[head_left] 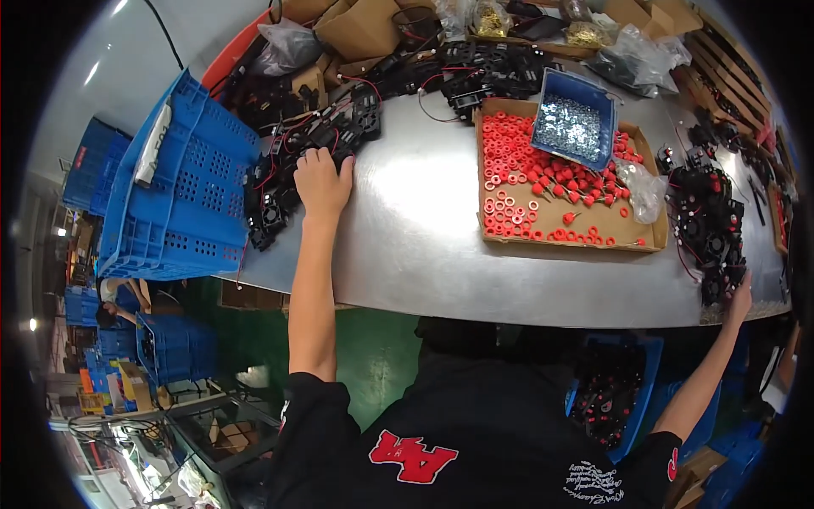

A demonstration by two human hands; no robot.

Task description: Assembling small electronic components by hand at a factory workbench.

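We saw the left hand (322, 185) near the left edge of the smooth grey metal surface (407, 263), its grip bent over a row of black plastic fan assemblies with red wires (273, 208); we could not tell whether it pinched one. The right hand (740, 300) touched a second row of black fan assemblies (716, 222) at the surface's near right corner, its grip partly hidden, so we could not tell its state. A blue perforated plastic crate (154, 199) stood at the left edge. Toward the right edge, a shallow brown cardboard tray (577, 247) held small red rings (502, 136).
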